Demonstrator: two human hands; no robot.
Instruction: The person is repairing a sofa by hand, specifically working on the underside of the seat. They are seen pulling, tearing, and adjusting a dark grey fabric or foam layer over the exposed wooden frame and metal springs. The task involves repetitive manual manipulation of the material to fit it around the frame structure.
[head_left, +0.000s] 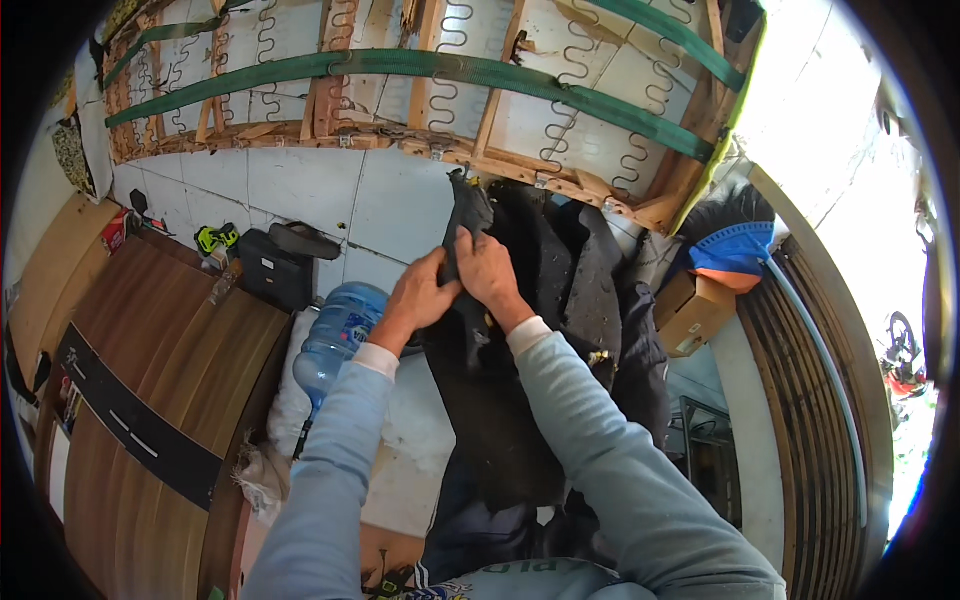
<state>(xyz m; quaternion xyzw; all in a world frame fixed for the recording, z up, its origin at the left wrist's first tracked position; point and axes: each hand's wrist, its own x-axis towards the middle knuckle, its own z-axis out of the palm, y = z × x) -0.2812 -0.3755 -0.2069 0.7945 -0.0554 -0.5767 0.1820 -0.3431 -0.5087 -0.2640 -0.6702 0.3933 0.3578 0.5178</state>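
A black fabric sheet (490,420) with pale specks hangs from the near wooden rail of a sofa frame (470,152) and drapes down over my lap. My left hand (423,297) has its fingers closed on the left edge of the cloth. Just right of it and touching it, my right hand (485,268) pinches the same edge a little higher. Above both hands a narrow strip of the fabric runs up to the rail. Zigzag metal springs (445,70) and a green webbing strap (400,64) span the frame. The fingertips under the cloth are hidden.
At left lie a blue water jug (340,330), a black case (275,268), a yellow-green tool (217,238) and brown wood panels (190,370). A cardboard box (692,312), a blue-orange broom (730,245) and a slatted wooden panel (810,420) stand at right.
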